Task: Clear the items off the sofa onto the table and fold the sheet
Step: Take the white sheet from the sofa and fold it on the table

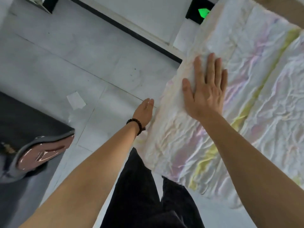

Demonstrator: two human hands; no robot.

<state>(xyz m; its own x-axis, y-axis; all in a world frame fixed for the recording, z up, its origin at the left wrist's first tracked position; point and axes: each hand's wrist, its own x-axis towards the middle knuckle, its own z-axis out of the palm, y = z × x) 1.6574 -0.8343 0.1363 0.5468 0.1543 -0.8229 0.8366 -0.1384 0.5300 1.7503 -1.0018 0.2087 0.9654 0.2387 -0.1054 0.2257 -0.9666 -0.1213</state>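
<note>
The sheet (246, 99), white and crumpled with pink and yellow stripes, lies spread flat over a raised surface on the right. My right hand (205, 89) presses flat on it near its left edge, fingers straight and together. My left hand (144, 111), with a dark bead bracelet at the wrist, has straight fingers and lies against the sheet's left side edge, holding nothing.
Grey tiled floor (74, 60) fills the left and centre, with a white scrap of paper (76, 100) on it. A dark grey seat or mat with a brown-soled slipper (44, 152) is at the lower left. A green lit sign (203, 13) glows at the top. My dark trousers (148, 195) are below.
</note>
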